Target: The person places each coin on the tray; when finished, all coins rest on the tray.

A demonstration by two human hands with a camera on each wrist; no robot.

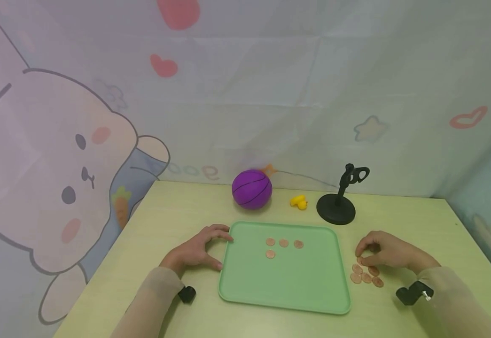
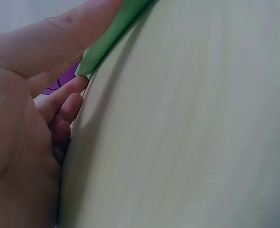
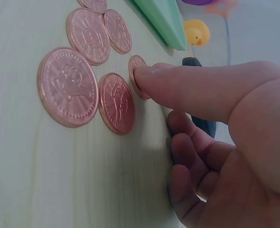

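Observation:
A light green tray (image 1: pixel 287 286) lies on the table, with several copper coins (image 1: pixel 284 243) inside toward its back. At the tray's left edge rests my left hand (image 1: pixel 196 249), its thumb and fingers spread apart and touching the rim (image 2: pixel 99 52). To the right of the tray, my right hand (image 1: pixel 391 251) is above a loose cluster of copper coins (image 1: pixel 366 278). Its thumb and fingertip pinch one coin (image 3: pixel 136 71) at the cluster's edge. The nearby coins (image 3: pixel 69 85) show an embossed thumbs-up; the fingertip behind the pinched coin is mostly hidden.
Behind the tray sit a purple ball (image 1: pixel 252 189), small yellow rubber ducks (image 1: pixel 299 202) and a black stand (image 1: pixel 336 209) with a round base. A printed cloth (image 1: pixel 287 94) hangs along the table's back edge.

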